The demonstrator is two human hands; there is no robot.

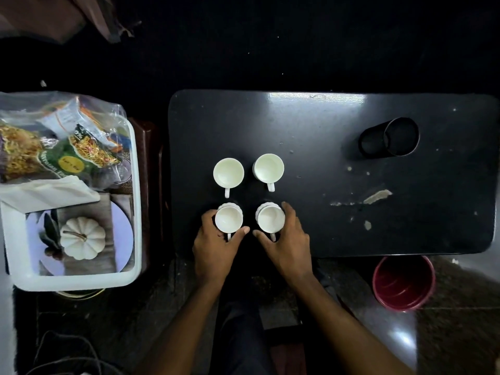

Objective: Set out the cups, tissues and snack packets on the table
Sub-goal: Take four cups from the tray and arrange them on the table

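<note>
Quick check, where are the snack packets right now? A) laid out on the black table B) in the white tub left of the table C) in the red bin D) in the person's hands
B: the snack packets sit in a clear bag inside the white tub left of the table, which holds only four cups and a dark mesh holder.

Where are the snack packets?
The snack packets are in the white tub left of the black table, not on it yet.
</note>
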